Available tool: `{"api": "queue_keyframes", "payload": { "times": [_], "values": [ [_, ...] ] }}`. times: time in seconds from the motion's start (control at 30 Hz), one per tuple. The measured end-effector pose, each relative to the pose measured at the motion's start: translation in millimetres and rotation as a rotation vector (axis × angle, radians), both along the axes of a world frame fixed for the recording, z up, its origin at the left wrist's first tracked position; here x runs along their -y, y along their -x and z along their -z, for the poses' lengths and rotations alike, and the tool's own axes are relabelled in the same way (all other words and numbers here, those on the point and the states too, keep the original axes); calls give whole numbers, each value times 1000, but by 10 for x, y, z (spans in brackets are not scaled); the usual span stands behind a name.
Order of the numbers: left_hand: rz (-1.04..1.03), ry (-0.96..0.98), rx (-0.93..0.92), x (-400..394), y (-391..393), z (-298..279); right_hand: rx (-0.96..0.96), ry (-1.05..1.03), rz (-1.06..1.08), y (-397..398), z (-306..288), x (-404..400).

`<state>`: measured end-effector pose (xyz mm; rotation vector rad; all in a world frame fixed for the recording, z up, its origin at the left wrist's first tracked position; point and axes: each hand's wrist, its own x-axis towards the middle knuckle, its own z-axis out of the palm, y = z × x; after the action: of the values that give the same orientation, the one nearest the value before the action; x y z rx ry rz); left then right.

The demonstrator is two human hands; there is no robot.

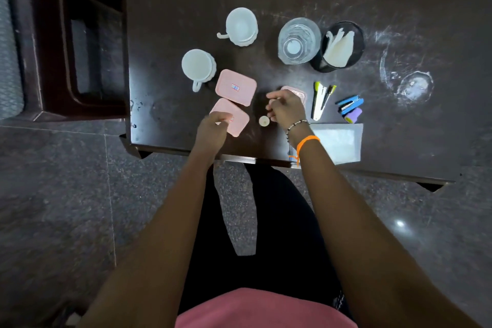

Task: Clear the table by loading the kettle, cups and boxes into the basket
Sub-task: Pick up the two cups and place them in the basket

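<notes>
Two white cups stand on the dark table (170, 21): one cup (198, 66) at the left, another cup (241, 25) farther back. Three pink boxes lie near the front. My left hand (213, 128) rests on the near box (237, 118), fingers curled over its left edge. Behind it lies the second pink box (235, 87). My right hand (286, 109) covers most of the third pink box (295, 92), fingers bent, pinching something small and pale. A small round white piece (263, 121) lies between my hands. No kettle or basket is in view.
A clear glass jar (298, 40) and a black mesh cup with white paper (342, 46) stand at the back right. Pens (322, 100), a blue stapler (350, 105), a purple item (355, 115) and a white sheet (338, 141) lie right. A dark chair (77, 48) stands left.
</notes>
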<state>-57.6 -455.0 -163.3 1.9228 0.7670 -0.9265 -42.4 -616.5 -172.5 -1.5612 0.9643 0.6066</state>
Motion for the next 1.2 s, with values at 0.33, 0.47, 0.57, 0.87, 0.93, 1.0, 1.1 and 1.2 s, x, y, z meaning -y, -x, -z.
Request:
{"api": "queue_keyframes", "payload": {
  "times": [0.33, 0.47, 0.57, 0.87, 0.93, 1.0, 1.1, 1.2],
  "values": [
    [-128, 4, 17, -539, -636, 372, 40, -116, 322, -1057, 324, -693],
    [47, -54, 31, -572, -765, 471, -111, -32, 381, -1362, 503, -624],
    [60, -67, 138, -623, -805, 471, -103, 75, 401, -1441, 480, -610],
    [23, -38, 337, -1137, -749, -126, 118, 52, 341, -1439, -109, -1093],
    [-4, -66, 382, -1360, -667, -330, 164, 9, 291, -1411, -290, -1350],
    [-54, -105, 430, -1631, -579, -542, 193, -40, 231, -1388, -475, -1669],
    [-216, -99, 469, -2092, -470, -829, 222, -99, 117, -1369, -710, -2182],
    [-348, -112, 504, -2560, -422, -1046, 243, -151, 27, -1412, -897, -2697]
  ]
}}
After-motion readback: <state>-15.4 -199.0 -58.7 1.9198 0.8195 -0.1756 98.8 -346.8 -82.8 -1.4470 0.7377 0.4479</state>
